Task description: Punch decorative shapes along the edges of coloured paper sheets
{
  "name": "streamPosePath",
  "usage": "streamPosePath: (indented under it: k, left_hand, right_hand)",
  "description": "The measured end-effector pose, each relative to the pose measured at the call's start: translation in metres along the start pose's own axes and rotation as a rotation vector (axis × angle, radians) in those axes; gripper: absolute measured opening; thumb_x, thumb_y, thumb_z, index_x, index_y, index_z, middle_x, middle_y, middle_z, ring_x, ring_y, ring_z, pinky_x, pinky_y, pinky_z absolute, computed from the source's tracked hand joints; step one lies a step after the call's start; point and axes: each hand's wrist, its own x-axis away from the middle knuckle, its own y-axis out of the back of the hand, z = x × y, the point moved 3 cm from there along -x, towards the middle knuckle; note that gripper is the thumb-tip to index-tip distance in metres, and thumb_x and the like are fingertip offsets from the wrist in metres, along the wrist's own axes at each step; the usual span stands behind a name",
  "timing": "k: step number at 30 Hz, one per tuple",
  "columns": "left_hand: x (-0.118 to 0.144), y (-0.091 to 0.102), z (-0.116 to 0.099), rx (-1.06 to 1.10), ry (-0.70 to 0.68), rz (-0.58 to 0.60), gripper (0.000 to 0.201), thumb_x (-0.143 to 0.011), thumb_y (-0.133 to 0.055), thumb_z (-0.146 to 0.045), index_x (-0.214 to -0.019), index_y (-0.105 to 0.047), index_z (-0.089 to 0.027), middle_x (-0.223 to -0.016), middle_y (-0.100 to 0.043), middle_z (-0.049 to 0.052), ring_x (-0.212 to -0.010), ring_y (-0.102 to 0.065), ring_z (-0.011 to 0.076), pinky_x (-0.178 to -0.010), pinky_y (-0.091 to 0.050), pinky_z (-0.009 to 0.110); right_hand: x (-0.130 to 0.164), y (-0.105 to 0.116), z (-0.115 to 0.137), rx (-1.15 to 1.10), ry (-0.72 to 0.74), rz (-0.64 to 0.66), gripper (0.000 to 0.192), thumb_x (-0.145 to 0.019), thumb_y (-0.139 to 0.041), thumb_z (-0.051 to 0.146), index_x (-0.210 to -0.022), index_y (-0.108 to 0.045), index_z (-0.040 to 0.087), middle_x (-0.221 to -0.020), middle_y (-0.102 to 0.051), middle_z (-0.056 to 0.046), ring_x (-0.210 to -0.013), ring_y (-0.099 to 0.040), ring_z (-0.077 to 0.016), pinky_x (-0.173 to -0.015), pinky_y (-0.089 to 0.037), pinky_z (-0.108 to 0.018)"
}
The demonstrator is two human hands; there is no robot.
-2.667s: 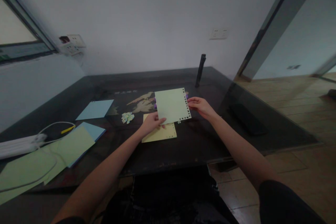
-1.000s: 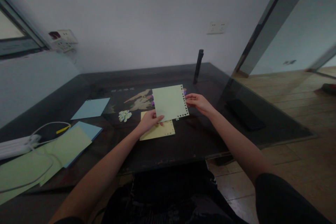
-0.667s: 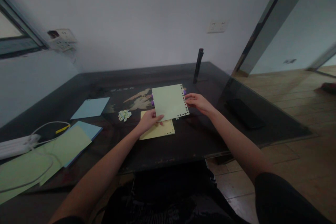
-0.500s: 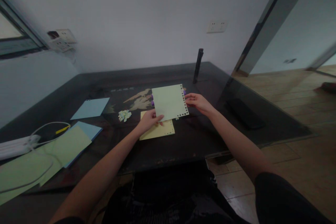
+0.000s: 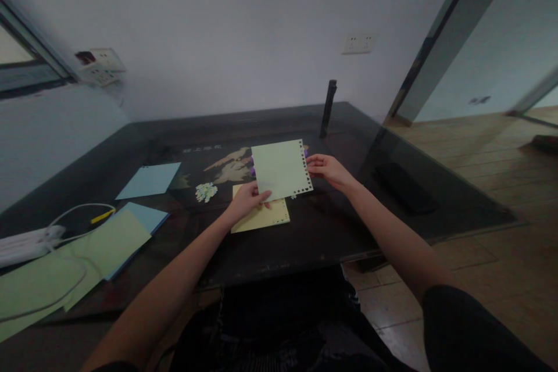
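Observation:
A pale green sheet of paper [image 5: 279, 168] is raised above the table, with small shaped holes punched along its right edge and at the lower right corner. My left hand [image 5: 247, 202] pinches its lower left corner, thumb on top. At the punched right edge, the fingers of my right hand [image 5: 329, 171] close on the paper's border; their tips are partly hidden. Purple parts [image 5: 253, 166] of something peek out behind the sheet on both sides, the rest covered. Below lie yellow sheets [image 5: 257, 221], also punched along an edge. Left of them is a small pile of paper cut-outs [image 5: 206, 192].
A blue sheet [image 5: 150, 179] and overlapping green and blue papers [image 5: 126, 232] lie at the left, beside a white power strip [image 5: 26, 244] with cables. A black upright post [image 5: 328, 109] stands at the back, and a dark flat object [image 5: 405, 188] lies right.
The view has shifted very slightly. Both hands and the green sheet keep practically the same position.

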Motion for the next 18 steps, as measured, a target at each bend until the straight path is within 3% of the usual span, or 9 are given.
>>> streamPosePath:
  k: [18]
  left_hand:
    - [-0.0034, 0.0009, 0.0039, -0.039, -0.03, -0.001, 0.034, -0.077, -0.062, -0.036, -0.097, -0.061, -0.009, -0.076, -0.07, 0.008, -0.058, -0.066, 0.0141, -0.051, -0.048, 0.021]
  right_hand:
    - [-0.0012, 0.0021, -0.0013, -0.001, 0.021, 0.013, 0.023, -0.065, -0.072, 0.015, -0.085, -0.062, 0.018, -0.073, -0.065, 0.0, -0.066, -0.059, -0.0116, -0.071, -0.049, -0.03]
